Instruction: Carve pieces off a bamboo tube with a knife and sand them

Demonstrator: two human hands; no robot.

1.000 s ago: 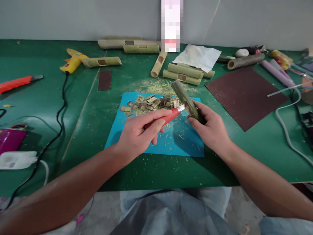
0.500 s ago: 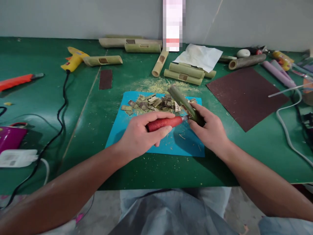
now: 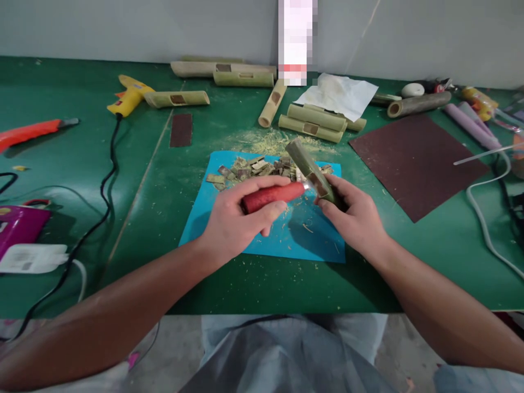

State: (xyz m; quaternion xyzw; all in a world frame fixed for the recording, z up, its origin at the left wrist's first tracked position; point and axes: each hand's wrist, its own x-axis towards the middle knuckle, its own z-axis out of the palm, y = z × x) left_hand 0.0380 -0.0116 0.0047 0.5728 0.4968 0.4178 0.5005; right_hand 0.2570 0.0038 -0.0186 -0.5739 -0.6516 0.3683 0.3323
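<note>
My left hand (image 3: 241, 215) is closed round the red wooden handle of a carving tool (image 3: 272, 197). The tool's metal end points right and meets the cut-out in a bamboo tube (image 3: 305, 161); its tip is hidden there. Gripped at its lower end by my right hand (image 3: 354, 210), the tube tilts up and to the left. It has a rectangular opening in its side. Below both hands lies a blue sheet (image 3: 323, 240), with a heap of bamboo chips (image 3: 257, 166) along its far edge.
Several cut bamboo tubes (image 3: 243, 79) lie along the back, near white paper (image 3: 335, 93). Brown sandpaper (image 3: 417, 164) lies at right, a smaller piece (image 3: 180, 131) at left. A yellow glue gun (image 3: 133, 95) trails a black cord. An orange cutter knife (image 3: 33, 132) lies far left.
The metal end of the tool has shifted up slightly at the tube's cut-out, and its handle tilts more. The view has moved a little, so the table things sit further right.
</note>
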